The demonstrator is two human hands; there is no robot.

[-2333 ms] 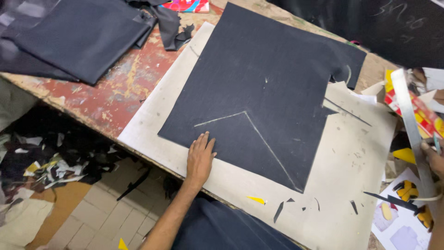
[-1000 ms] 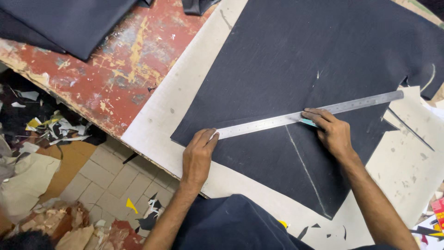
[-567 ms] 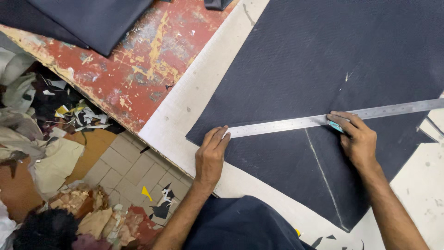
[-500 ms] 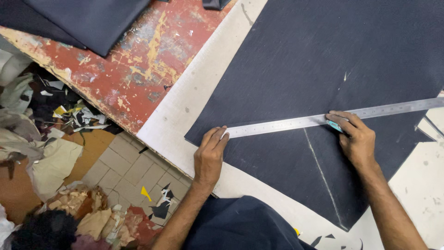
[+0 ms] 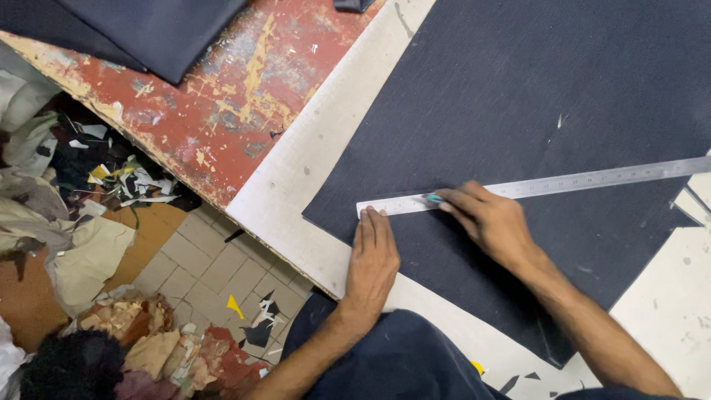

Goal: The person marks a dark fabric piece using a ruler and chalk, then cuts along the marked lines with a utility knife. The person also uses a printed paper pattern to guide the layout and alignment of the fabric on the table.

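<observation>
Across my peeling red bench (image 5: 222, 126), dark navy fabric (image 5: 533, 96) lies flat; left hand (image 5: 372, 259) presses open, steadying the long steel ruler (image 5: 563, 182), right hand (image 5: 485, 220) pinching teal chalk (image 5: 434, 198) against its edge.

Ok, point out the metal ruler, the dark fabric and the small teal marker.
metal ruler (image 5: 592, 178), head view, mid-length of its face.
dark fabric (image 5: 533, 96), head view, open middle.
teal marker (image 5: 434, 198), head view, tip showing beyond the fingers.

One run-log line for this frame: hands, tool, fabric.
left hand: flat, pinning steel ruler end | right hand: small teal marker at ruler edge | dark fabric: flat on pale board
</observation>
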